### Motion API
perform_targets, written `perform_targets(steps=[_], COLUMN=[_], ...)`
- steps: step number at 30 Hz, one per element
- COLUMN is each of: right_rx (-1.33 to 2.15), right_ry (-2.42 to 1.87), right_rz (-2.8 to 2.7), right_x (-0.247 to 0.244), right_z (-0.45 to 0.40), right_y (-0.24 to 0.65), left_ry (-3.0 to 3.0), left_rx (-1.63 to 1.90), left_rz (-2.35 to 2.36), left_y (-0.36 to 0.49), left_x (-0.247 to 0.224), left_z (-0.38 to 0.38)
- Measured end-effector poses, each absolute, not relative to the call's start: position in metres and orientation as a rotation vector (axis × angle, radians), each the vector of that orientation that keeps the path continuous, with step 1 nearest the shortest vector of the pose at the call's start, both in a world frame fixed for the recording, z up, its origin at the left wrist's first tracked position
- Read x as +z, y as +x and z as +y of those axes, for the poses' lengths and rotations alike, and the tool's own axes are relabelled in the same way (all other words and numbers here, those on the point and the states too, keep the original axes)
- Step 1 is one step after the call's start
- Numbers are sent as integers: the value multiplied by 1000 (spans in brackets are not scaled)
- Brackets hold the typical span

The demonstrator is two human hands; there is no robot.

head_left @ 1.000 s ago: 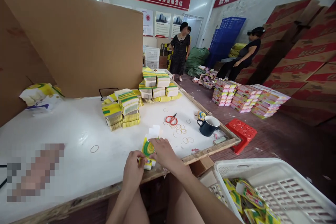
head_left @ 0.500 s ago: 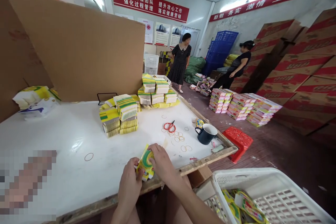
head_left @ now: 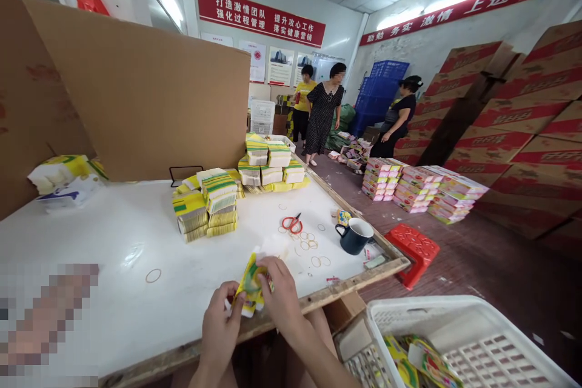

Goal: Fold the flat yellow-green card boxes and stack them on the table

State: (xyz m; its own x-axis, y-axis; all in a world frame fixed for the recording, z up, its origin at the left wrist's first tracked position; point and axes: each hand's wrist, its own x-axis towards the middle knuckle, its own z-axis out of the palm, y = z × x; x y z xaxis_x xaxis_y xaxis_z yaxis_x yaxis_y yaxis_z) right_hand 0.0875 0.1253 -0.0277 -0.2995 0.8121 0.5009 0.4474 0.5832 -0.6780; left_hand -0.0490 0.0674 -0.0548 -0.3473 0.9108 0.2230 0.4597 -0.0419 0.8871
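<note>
A small yellow and green printed packet (head_left: 250, 282) is held between both hands over the near edge of the white table (head_left: 182, 285). My left hand (head_left: 222, 321) pinches its lower left side between thumb and fingers. On its right side, the fingers of my right hand (head_left: 279, 291) are closed on the packet's upper part. Beyond the hands lie red-handled scissors (head_left: 291, 224) and several rubber bands (head_left: 309, 242). Stacks of folded yellow and white cartons (head_left: 207, 209) stand farther back on the table.
A dark mug (head_left: 354, 236) stands near the table's right corner. A white basket (head_left: 427, 303) with yellow packaging and a red stool (head_left: 411, 251) are at the right. A large cardboard sheet (head_left: 150, 97) stands at the back left. Three people stand beyond, near pink box stacks (head_left: 416, 188).
A person in yellow has come into view behind the person in the dotted dress, who has moved right. The person in black stands more upright. Both hands still hold the packet, which is slightly turned.
</note>
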Motion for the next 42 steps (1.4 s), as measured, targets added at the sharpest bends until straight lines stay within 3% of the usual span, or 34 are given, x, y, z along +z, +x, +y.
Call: perform_targets(steps=[8, 15, 22, 30, 36, 42], right_rx=[678, 892, 1017, 953, 634, 712], right_ry=[-927, -897, -881, -915, -967, -1044], right_rz=[-1761, -1730, -1724, -1777, -1981, -2094], right_x=[-2, 6, 17, 23, 21, 20], right_z=[111, 110, 98, 79, 68, 55], right_y=[98, 95, 100, 119, 149, 164], left_ry=[1240, 681, 379, 274, 339, 444], left_rx=[1432, 1253, 1189, 1129, 1018, 968], left_rz=[1492, 938, 736, 635, 561, 585], left_y=[-40, -26, -22, -13, -11, -8], left_x=[-27, 1, -3, -2, 10, 5], left_z=[51, 56, 46, 35, 24, 13])
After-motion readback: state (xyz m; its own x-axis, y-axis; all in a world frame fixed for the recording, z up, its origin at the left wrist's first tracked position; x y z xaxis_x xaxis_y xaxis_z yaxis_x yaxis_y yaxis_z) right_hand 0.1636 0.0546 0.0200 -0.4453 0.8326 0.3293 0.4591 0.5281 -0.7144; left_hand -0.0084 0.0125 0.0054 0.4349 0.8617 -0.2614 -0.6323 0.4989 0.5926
